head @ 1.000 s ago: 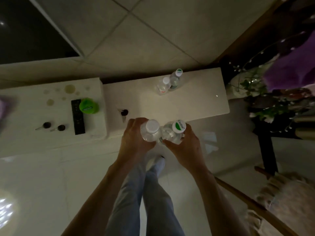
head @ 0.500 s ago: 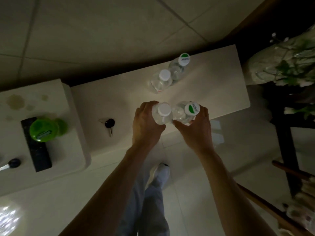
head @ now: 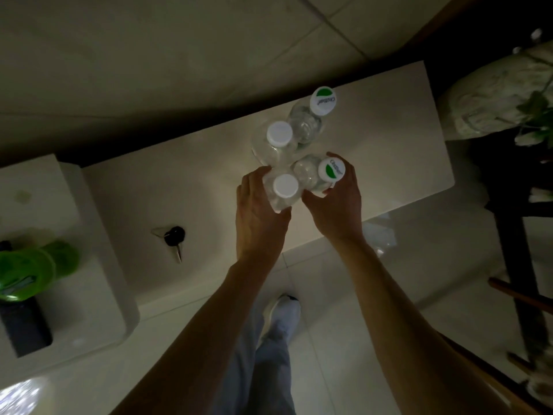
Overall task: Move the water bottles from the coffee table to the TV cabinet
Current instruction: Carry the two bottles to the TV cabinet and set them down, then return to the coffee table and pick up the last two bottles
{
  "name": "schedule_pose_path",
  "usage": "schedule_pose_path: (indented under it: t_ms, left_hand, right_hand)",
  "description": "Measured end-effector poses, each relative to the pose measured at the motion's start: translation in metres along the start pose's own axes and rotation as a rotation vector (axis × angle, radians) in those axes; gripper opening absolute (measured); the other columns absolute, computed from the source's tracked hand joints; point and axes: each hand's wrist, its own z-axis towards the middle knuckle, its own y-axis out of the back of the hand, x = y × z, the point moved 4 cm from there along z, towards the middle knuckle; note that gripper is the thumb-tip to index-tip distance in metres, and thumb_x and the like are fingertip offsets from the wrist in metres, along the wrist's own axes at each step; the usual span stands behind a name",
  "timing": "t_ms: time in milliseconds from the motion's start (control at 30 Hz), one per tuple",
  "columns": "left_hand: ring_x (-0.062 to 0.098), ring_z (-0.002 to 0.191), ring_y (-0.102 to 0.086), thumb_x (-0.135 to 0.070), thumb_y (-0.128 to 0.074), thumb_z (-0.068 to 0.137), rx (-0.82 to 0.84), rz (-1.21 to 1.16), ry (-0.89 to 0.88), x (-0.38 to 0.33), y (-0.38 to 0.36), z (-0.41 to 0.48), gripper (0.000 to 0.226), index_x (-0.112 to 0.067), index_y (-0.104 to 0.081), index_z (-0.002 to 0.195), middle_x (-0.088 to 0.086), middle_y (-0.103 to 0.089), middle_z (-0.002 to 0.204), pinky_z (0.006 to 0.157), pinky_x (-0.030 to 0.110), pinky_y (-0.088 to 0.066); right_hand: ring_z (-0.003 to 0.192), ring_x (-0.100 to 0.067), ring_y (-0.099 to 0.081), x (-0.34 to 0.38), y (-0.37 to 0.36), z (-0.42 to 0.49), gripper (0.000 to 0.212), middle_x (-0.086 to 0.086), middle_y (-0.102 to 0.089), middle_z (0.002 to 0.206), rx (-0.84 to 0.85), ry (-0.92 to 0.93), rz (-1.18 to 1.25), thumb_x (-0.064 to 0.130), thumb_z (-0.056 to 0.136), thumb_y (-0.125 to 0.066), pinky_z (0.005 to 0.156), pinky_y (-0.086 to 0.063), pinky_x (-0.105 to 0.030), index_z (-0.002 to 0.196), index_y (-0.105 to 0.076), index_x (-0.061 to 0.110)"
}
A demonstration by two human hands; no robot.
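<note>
Holding white-capped bottle in left hand, green-capped bottle in right hand

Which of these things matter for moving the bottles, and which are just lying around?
Job: held white-cap bottle, left hand; held green-cap bottle, right hand; standing white-cap bottle; standing green-cap bottle; white cabinet top.
Lying about: key; blurred green object; dark remote; plant pot.

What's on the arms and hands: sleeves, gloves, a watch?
Left hand and right hand are ungloved; no watch, band or ring shows in the dim light. Left arm and right arm are bare to the frame's edge, no sleeves.
</note>
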Motion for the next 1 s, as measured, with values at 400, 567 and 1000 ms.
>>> schedule_pose_path:
  t_ms: [400,567,1000]
  left_hand:
    - [0.023,0.124,-0.048,-0.01,-0.078,0.075,0.383,0.198,0.043,-0.013,0.047,0.006,0.075,-0.008,-0.04,0.139,0.01,-0.049,0.136,0.098,0.022,-0.036]
    - [0.023,0.103,-0.064,-0.014,-0.065,0.087,0.31,0.271,-0.075,-0.064,0.129,-0.002,0.042,-0.012,-0.053,0.127,0.009,-0.065,0.116,0.087,0.035,-0.052]
    - [0.029,0.098,-0.06,-0.033,-0.051,0.095,0.623,0.496,-0.638,-0.208,0.237,-0.107,0.031,-0.008,-0.061,0.109,0.011,-0.064,0.109,0.079,0.044,-0.049]
  right_hand:
    - [0.121,-0.022,-0.054,0.025,0.06,-0.026,0.067,-0.004,-0.049,0.139,0.154,-0.248,-0.042,0.019,0.08,-0.071,0.099,-0.049,-0.042,0.14,-0.041,0.016]
    - [0.109,-0.017,-0.06,0.079,0.127,-0.065,0.037,-0.002,-0.063,0.122,0.154,-0.234,-0.141,0.019,0.087,-0.063,0.088,-0.045,-0.024,0.123,-0.057,0.013]
    - [0.106,-0.017,-0.062,0.179,0.246,-0.192,0.028,0.0,-0.067,0.118,0.123,-0.097,-0.307,0.029,0.092,-0.057,0.094,-0.05,-0.034,0.116,-0.066,0.017]
